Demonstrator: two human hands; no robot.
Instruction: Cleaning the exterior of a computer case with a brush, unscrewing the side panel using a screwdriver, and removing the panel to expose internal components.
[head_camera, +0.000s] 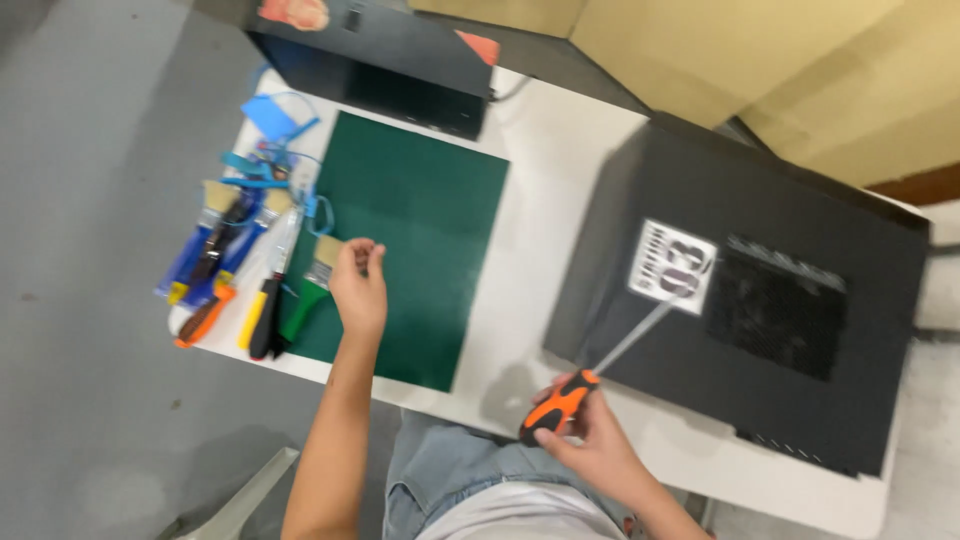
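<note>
- White table (545, 215) carries a black computer case (760, 300), lying flat at right with a white square label on its panel.
- Green cutting mat (410, 240) lies left of the case.
- Right hand (590, 440), fingers wrapped around an orange-and-black screwdriver (560, 405), should keep the shaft steady over the panel.
- Left hand (358, 285), fingers curled, rests at the mat's edge beside a green-handled brush (312, 290).

green mat (420, 240), brushes (215, 225), black box (390, 60) on white table (560, 160).
</note>
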